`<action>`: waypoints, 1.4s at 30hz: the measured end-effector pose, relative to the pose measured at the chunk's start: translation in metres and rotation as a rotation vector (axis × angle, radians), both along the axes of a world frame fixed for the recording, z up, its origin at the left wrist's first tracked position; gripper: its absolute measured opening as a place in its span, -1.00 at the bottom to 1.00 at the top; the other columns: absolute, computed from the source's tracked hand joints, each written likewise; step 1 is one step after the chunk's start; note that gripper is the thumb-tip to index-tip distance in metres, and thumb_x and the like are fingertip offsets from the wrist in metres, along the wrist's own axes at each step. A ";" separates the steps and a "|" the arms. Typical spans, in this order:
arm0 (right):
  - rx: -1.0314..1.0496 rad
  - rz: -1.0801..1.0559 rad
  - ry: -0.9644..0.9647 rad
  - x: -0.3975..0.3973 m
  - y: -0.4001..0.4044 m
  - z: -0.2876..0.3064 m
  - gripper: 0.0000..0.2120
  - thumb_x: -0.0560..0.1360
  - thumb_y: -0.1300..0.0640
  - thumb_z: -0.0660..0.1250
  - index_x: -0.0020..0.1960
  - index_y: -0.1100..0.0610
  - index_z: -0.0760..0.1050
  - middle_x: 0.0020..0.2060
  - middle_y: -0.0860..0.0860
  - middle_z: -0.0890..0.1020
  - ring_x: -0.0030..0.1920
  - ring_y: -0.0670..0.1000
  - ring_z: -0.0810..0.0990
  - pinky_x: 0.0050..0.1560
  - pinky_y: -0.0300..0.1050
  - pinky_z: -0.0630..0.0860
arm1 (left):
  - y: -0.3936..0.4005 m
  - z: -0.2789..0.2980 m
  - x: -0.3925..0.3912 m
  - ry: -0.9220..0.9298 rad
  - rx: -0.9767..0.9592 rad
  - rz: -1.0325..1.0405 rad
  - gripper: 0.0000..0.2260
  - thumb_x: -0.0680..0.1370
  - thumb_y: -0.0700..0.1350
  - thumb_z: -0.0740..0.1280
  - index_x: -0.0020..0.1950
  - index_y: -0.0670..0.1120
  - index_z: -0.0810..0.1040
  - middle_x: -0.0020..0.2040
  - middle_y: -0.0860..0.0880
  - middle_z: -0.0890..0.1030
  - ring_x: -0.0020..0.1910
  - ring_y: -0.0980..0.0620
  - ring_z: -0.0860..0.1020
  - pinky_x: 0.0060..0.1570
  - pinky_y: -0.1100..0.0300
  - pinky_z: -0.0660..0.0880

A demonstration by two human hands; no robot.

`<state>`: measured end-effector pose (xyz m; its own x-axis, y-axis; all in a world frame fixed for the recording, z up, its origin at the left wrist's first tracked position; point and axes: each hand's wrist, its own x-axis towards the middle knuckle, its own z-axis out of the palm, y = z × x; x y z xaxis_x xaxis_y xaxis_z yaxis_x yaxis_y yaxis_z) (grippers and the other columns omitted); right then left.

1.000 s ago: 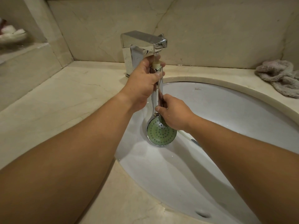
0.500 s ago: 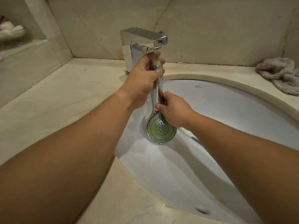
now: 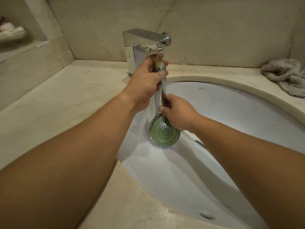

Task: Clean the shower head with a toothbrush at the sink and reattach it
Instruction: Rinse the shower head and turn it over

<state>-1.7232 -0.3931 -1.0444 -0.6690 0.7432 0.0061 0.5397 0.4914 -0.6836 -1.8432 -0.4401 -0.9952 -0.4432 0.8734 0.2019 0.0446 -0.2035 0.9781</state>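
A chrome shower head (image 3: 164,133) with a round green nozzle face hangs face-up toward me over the white sink (image 3: 231,113). My left hand (image 3: 145,83) grips the upper part of its handle, with the cream threaded end just under the spout of the chrome faucet (image 3: 145,40). Water runs from the spout onto that end. My right hand (image 3: 178,113) is closed around the lower handle just above the green face. A thin dark stick shows in my right fist against the handle; I cannot tell whether it is the toothbrush.
A crumpled grey-pink cloth (image 3: 285,75) lies on the beige marble counter (image 3: 66,104) at the back right. A ledge at the far left holds white cloth items (image 3: 11,32). The sink's overflow hole (image 3: 206,215) is near me; the drain (image 3: 200,143) lies behind my right forearm.
Both hands and the shower head keep the same hold under the spout. The view shifted slightly, with no clear movement of the objects.
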 end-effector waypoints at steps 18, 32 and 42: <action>0.005 0.003 0.002 0.000 -0.001 0.000 -0.85 0.59 -0.01 0.28 0.09 0.03 0.41 -0.08 -0.01 0.56 -0.07 0.05 0.53 -0.12 -0.10 0.39 | -0.001 0.001 0.001 0.002 -0.016 0.017 -0.59 0.67 -0.40 0.21 0.48 -0.11 0.42 0.21 -0.03 0.58 0.11 0.02 0.56 -0.23 0.38 0.48; -0.152 -0.028 0.115 0.000 0.000 -0.001 -0.71 0.53 -0.08 0.35 0.18 0.01 0.45 -0.03 -0.02 0.62 -0.02 0.03 0.61 0.00 -0.02 0.54 | -0.001 0.001 -0.001 -0.019 -0.011 -0.003 -0.61 0.67 -0.40 0.22 0.47 -0.12 0.43 0.18 -0.01 0.59 0.14 0.00 0.58 -0.14 0.34 0.52; -0.023 0.205 -0.056 0.010 0.002 0.021 -0.71 0.44 0.11 0.42 0.13 0.00 0.46 -0.10 -0.06 0.58 -0.06 0.01 0.57 -0.05 -0.10 0.50 | -0.015 0.016 -0.009 -0.446 0.039 -0.197 -0.66 0.57 -0.10 0.12 0.19 -0.18 0.60 -0.01 -0.14 0.69 0.05 -0.16 0.68 0.09 -0.02 0.53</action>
